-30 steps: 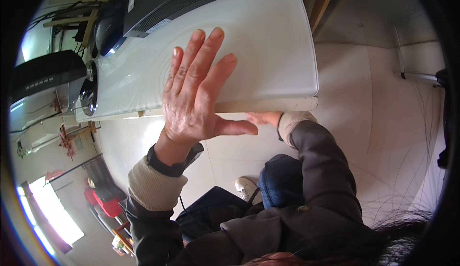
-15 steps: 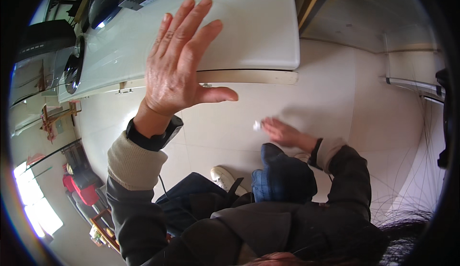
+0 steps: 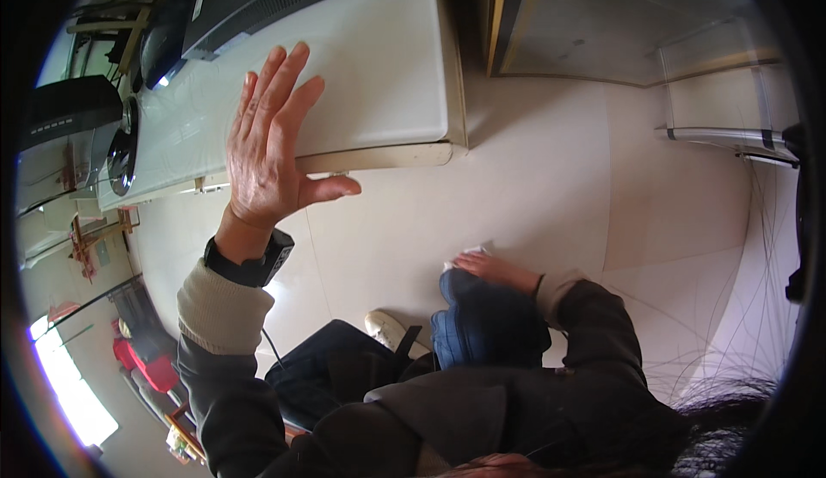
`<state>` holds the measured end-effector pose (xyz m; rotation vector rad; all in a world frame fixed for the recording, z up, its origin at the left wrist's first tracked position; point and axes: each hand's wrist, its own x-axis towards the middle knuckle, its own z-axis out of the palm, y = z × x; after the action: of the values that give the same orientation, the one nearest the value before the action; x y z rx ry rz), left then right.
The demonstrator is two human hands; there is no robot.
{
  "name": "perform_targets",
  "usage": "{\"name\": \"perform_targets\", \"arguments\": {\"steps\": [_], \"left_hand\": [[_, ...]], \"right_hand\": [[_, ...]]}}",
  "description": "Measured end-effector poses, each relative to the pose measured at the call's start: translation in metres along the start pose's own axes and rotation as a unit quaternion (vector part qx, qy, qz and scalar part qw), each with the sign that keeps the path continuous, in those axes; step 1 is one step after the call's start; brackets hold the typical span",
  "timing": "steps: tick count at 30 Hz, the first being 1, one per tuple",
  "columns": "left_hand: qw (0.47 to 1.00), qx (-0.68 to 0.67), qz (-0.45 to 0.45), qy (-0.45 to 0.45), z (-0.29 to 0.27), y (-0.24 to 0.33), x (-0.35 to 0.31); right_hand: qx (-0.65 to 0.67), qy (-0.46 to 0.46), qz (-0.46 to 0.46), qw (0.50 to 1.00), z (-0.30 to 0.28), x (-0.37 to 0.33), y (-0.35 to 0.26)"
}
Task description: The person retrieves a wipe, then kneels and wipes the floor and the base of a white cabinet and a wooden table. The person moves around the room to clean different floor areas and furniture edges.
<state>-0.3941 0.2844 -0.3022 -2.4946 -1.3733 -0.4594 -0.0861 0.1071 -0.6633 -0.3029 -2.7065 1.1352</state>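
Note:
My left hand (image 3: 267, 151) is held up over the front edge of a white glass-topped cabinet (image 3: 379, 91), palm down, with fingers stretched out and thumb apart. It holds nothing; whether it touches the top, I cannot tell. A black device (image 3: 277, 259) is strapped to that wrist. Low by my bent knee in blue jeans (image 3: 486, 323), my right hand (image 3: 499, 271) has its fingers on a crumpled white tissue (image 3: 480, 249). The tissue sticks out past the fingertips, and the fingers look closed on it. Part of this hand is hidden behind the knee.
A black slatted appliance (image 3: 292, 0) stands on the cabinet. To the right are a glass-panelled frame (image 3: 602, 30) and a pale low unit with a metal edge (image 3: 723, 136). Light tiles (image 3: 533, 185) cover the floor. My white shoe (image 3: 383, 327) is beside the knee.
My right hand has drawn back toward the knee with the tissue, of which more shows. My view has shifted right; the left hand stays spread, now nearer the cabinet's right corner.

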Motion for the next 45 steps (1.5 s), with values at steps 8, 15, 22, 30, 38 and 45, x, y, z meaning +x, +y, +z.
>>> {"name": "perform_targets", "arguments": {"steps": [8, 15, 22, 30, 38, 45], "left_hand": [[1.0, -0.009, 0.012, -0.017, -0.002, -0.004, -0.004], [0.999, 0.012, 0.004, -0.035, -0.004, 0.002, 0.0], [0.998, 0.026, -0.002, -0.052, -0.005, 0.003, -0.002], [0.997, 0.021, -0.008, -0.074, -0.006, 0.001, -0.004], [0.995, 0.015, -0.029, -0.097, -0.008, -0.005, -0.014], [0.995, 0.004, -0.027, -0.099, -0.009, -0.009, -0.017]], "right_hand": [[-0.176, 0.263, 0.281, 0.906, -0.102, 0.027, 0.105], [0.055, 0.229, 0.23, 0.944, -0.021, 0.071, 0.083], [-0.087, 0.091, 0.034, 0.991, -0.038, 0.027, 0.06], [-0.205, 0.124, 0.257, 0.936, -0.165, -0.034, 0.183], [-0.321, 0.3, 0.569, 0.695, -0.23, -0.148, 0.268], [-0.277, 0.408, 0.555, 0.67, -0.206, -0.06, 0.277]]}}
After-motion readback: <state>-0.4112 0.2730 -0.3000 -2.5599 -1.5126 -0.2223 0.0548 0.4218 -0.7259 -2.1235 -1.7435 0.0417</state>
